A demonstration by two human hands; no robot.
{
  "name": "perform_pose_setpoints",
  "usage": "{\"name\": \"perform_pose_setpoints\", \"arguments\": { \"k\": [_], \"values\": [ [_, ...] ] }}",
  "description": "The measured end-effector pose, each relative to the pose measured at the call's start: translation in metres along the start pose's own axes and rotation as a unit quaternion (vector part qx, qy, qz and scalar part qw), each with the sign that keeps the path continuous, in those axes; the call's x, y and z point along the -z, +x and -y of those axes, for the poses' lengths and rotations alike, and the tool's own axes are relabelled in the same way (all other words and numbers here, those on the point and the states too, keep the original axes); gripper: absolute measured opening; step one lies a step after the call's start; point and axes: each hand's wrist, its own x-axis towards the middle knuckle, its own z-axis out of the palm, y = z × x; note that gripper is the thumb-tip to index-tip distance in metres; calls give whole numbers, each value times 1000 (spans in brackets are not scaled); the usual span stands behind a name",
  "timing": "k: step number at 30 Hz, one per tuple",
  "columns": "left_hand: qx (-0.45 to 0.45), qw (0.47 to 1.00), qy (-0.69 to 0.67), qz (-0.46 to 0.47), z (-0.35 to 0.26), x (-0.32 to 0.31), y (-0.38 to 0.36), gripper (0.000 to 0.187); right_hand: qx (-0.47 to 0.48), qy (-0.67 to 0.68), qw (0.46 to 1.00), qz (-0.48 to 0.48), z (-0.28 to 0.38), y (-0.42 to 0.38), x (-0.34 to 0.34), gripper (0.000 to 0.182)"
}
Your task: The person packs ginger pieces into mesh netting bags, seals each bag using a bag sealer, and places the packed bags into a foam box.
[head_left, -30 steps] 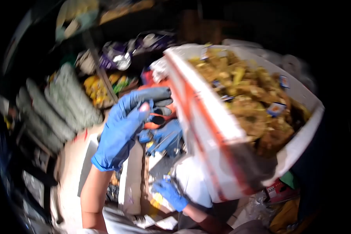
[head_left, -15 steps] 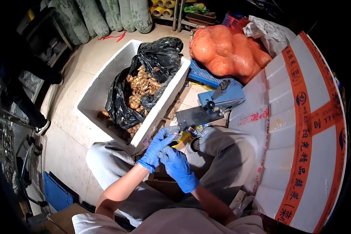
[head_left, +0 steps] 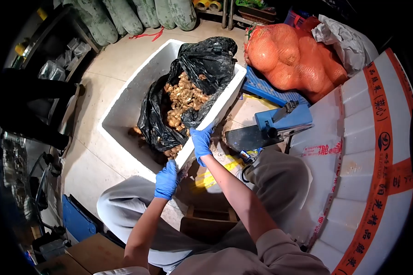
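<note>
A white foam box sits on the floor in front of me. Knobbly ginger fills a black plastic bag inside it, and some pieces lie at the box's near end. Both of my hands wear blue gloves. My left hand is closed on the box's near rim, close to the corner. Farther along the right-hand wall, my right hand grips the rim, its fingers partly hidden. Beneath my right forearm lies yellow printed packaging.
A blue device with a black lever stands right of the box. Behind it is an orange net sack of round produce. Taped white foam walls my right side. Large green melons stand at the back; another person's legs are at left.
My hands were together above my lap, beside something yellow. They have moved apart and forward onto the box's rim. The view has shifted, so the scene sits farther right.
</note>
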Motion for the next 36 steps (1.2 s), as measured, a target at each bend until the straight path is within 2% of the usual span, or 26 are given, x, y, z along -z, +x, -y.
{"name": "perform_pose_setpoints", "arguments": {
  "k": [1, 2, 3, 6, 7, 8, 10, 11, 12, 14, 16, 19, 22, 24, 25, 26, 27, 28, 29, 30, 31, 32, 34, 36],
  "values": [
    [18, 1000, -13, 14, 0, 5, 2, 58, -24, -16, 999, -16, 6, 0, -3, 101],
    [16, 1000, -14, 23, 1, 7, 7, 58, -49, -33, 998, -32, 3, 4, -10, 97],
    [12, 999, -40, 15, 3, 7, 10, 58, 10, -112, 990, -90, -4, 6, -20, 96],
    [32, 998, -51, 25, 10, 3, 13, 59, -13, -43, 997, -64, -1, 11, -22, 97],
    [13, 999, -47, 3, 14, 2, 15, 58, 2, -86, 992, -88, 0, 12, -25, 97],
    [-7, 999, -45, -19, 16, 2, 21, 57, -11, -82, 994, -66, -2, 16, -27, 96],
    [4, 999, -44, 7, 20, 7, 33, 53, -28, -64, 996, -60, -6, 28, -39, 97],
    [13, 999, -42, 27, 22, 8, 39, 49, -91, -6, 996, 4, 5, 30, -34, 98],
    [-3, 999, -50, 15, 24, 11, 45, 48, -15, -85, 995, -58, -2, 36, -44, 98],
    [24, 997, -51, 44, 30, 5, 51, 51, -17, -109, 993, -53, -3, 44, -50, 98],
    [6, 998, -51, 23, 38, 0, 57, 51, -98, -58, 993, 9, 0, 52, -53, 98],
    [14, 997, -33, 63, 55, 0, 69, 53, -204, -75, 976, 28, 21, 51, -64, 98],
    [30, 997, -23, 69, 65, 1, 76, 54, -168, -171, 970, 37, -4, 67, -95, 99],
    [10, 999, -19, 44, 67, -3, 76, 53, -167, -45, 985, 5, 28, 50, -75, 98],
    [18, 997, -18, 69, 64, -1, 72, 52, -139, -10, 990, 34, -5, 57, -82, 97],
    [26, 996, -16, 86, 63, -2, 75, 51, -163, -184, 963, 107, 25, 50, -58, 105],
    [21, 997, 5, 81, 67, -16, 70, 52, -162, -205, 940, 220, 11, 59, -46, 109],
    [50, 989, -15, 136, 58, 2, 77, 54, -156, -218, 906, 328, -4, 70, -35, 114],
    [52, 987, -9, 151, 56, 13, 85, 54, -8, -260, 927, 270, 1, 60, -14, 115],
    [59, 985, -4, 165, 54, 24, 92, 55, -87, -237, 885, 390, 38, 63, 17, 110],
    [81, 980, 3, 180, 47, 43, 103, 54, 0, -288, 882, 374, 23, 74, 26, 98],
    [69, 991, -30, 113, 43, 56, 109, 48, 86, -335, 869, 355, 5, 84, 34, 86],
    [105, 973, -168, 116, 22, 97, 131, 39, 150, -338, 814, 447, -6, 97, 55, 51],
    [118, 936, -322, 77, 11, 107, 147, 31, 247, -393, 737, 491, -25, 98, 76, 27]
  ]
}}
